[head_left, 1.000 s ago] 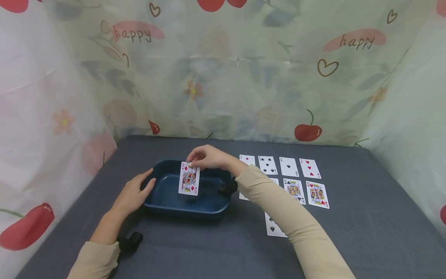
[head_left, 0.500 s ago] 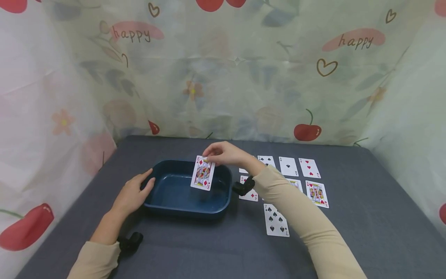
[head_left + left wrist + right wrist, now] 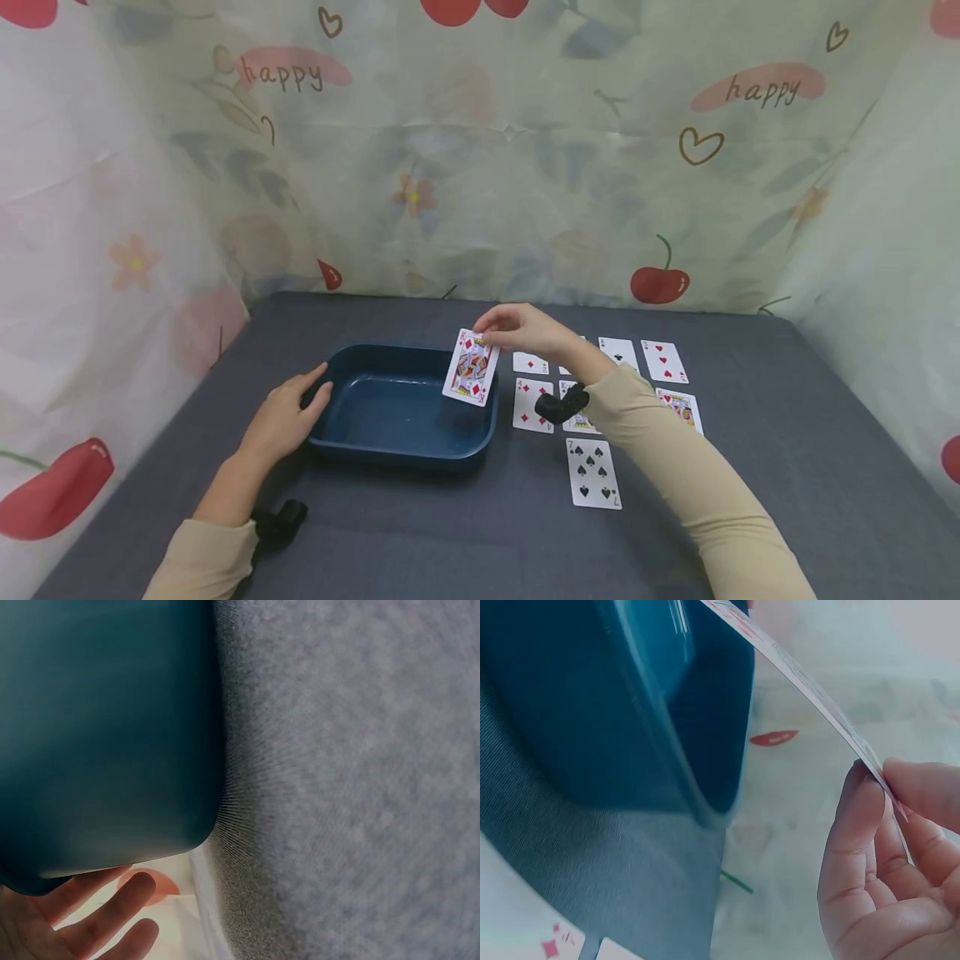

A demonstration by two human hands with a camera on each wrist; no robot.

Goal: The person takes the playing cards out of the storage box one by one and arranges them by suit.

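Observation:
Between thumb and fingers, my right hand pinches the top corner of a king of diamonds playing card, face up and tilted. That card hangs above the right end of a dark blue rectangular tray. In the right wrist view the same card appears nearly edge-on, its end between the fingertips. My left hand touches the tray's left rim, thumb over the edge. From the left wrist, straight, spread fingers show beside the tray wall; the left thumb is hidden there.
Face-up cards lie in rows right of the tray, including a seven of spades, a four of diamonds and a three of hearts. My right forearm covers parts of several. A patterned curtain stands behind the grey tablecloth.
My right hand has carried the king of diamonds rightward from mid-tray to the tray's right end, and the card tilts more. My left hand and the tray stay put.

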